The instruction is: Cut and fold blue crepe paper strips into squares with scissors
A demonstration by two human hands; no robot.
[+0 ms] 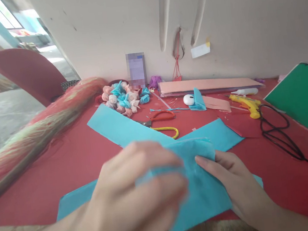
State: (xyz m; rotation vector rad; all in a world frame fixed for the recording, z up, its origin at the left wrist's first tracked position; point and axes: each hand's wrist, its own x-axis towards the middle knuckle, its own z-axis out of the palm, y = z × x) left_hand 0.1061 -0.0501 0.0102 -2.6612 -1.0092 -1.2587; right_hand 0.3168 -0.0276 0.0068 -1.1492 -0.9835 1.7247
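Folded blue crepe paper (198, 188) is pinched at its right edge between the thumb and fingers of my right hand (233, 180). My left hand (143, 191) is over the paper's left part, smeared by motion, its fingers curled; whether they grip the paper is unclear. A long blue strip (124, 124) runs from the paper toward the upper left, and another blue strip (217, 134) lies behind to the right. More blue paper (75, 196) is under my left forearm. Scissors (162, 116) with one red and one yellow handle rest just beyond the strips.
Paper roses (121, 97) are piled at the back, near a blurred phone (136, 71). A yellow glue gun (249, 104) with a black cord, pink paper (208, 84), a white round object (189, 99) and a green board (305, 98) lie toward the right. Red fibrous material (46, 124) stretches along the left.
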